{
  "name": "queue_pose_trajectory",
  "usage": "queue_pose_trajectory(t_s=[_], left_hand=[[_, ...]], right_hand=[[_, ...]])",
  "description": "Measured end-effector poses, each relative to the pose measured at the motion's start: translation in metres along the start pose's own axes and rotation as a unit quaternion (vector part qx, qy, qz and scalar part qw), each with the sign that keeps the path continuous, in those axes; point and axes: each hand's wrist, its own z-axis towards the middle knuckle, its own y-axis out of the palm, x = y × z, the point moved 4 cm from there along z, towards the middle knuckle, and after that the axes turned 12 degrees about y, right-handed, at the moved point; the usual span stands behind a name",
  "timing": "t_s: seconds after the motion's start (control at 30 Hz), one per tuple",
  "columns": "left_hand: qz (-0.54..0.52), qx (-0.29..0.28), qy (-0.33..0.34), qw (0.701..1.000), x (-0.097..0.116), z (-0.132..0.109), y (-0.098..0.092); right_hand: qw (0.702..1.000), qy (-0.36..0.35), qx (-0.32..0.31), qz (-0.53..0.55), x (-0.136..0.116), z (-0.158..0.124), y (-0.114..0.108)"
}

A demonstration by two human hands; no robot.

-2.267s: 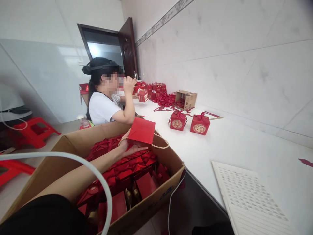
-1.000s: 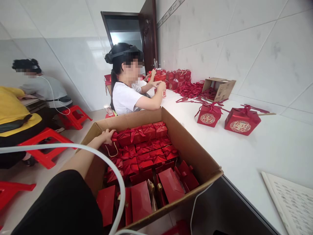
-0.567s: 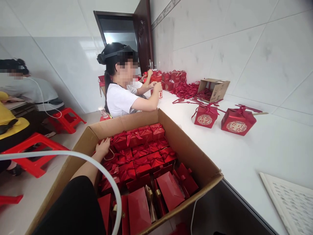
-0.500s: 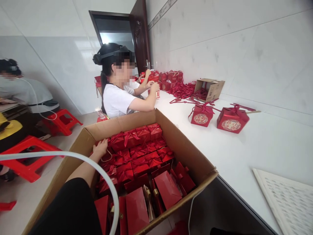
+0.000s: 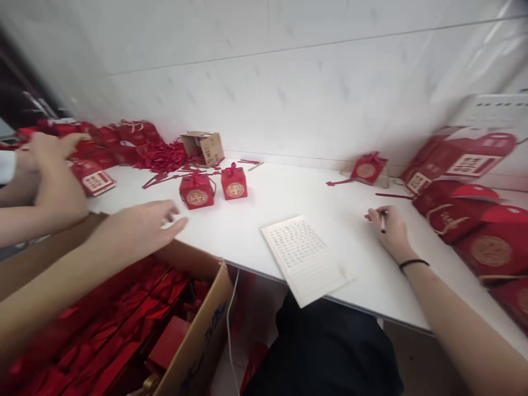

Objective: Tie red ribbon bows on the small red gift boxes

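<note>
My left hand (image 5: pixel 142 223) hovers above the table edge, over the far end of the big cardboard box (image 5: pixel 198 344), fingers stretched out and empty. My right hand (image 5: pixel 388 228) rests on the white table (image 5: pixel 330 203), fingers closed round a pen (image 5: pixel 382 221). A lined sheet of written paper (image 5: pixel 303 256) lies between my hands near the table's front edge. Two small red gift boxes (image 5: pixel 212 187) with ribbons stand beyond my left hand. The cardboard box holds several red gift bags (image 5: pixel 103 335).
A co-worker's hands (image 5: pixel 58 176) work at a red box at the far left. Behind them lie several red boxes, loose red ribbons (image 5: pixel 163 157) and a small cardboard carton (image 5: pixel 205 147). Large red gift boxes (image 5: pixel 462 181) pile up at the right. One more small red box (image 5: pixel 367 168) sits by the wall.
My view has swung right from the cardboard box to the table. My left hand has come up out of the box, empty. My right hand with the pen is now in view.
</note>
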Motion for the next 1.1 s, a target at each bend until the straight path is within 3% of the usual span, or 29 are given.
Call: queue_pose_trajectory(t_s=[0.07, 0.17, 0.27, 0.37, 0.47, 0.63, 0.73, 0.83, 0.93, 1.1], left_hand=[[0.017, -0.018, 0.083, 0.996, 0.062, 0.038, 0.03], [-0.07, -0.139, 0.214, 0.964, 0.138, 0.089, 0.106], [-0.139, -0.219, 0.289, 0.921, 0.179, 0.124, 0.171], [-0.138, -0.274, 0.284, 0.909, 0.199, 0.146, 0.206], [-0.119, -0.31, 0.284, 0.9, 0.212, 0.161, 0.221], [-0.17, -0.294, 0.302, 0.891, 0.21, 0.171, 0.235], [-0.205, -0.276, 0.306, 0.888, 0.202, 0.169, 0.24], [-0.196, -0.29, 0.301, 0.887, 0.2, 0.165, 0.239], [-0.155, -0.315, 0.296, 0.888, 0.202, 0.163, 0.235], [-0.143, -0.328, 0.308, 0.881, 0.205, 0.164, 0.233]], right_hand=[[0.998, -0.007, -0.022, 0.052, -0.004, -0.003, 0.008], [0.974, 0.064, -0.068, 0.208, -0.011, -0.007, 0.016], [0.95, 0.077, -0.095, 0.288, -0.025, -0.012, 0.017], [0.917, 0.07, -0.158, 0.36, -0.042, -0.024, 0.017], [0.886, 0.076, -0.256, 0.379, -0.058, -0.047, 0.023], [0.865, 0.127, -0.351, 0.336, -0.065, -0.082, 0.037], [0.898, 0.107, -0.332, 0.267, -0.064, -0.09, 0.038], [0.937, 0.035, -0.286, 0.2, -0.067, -0.093, 0.034], [0.946, -0.006, -0.271, 0.178, -0.072, -0.094, 0.032], [0.948, 0.002, -0.28, 0.152, -0.072, -0.095, 0.033]])
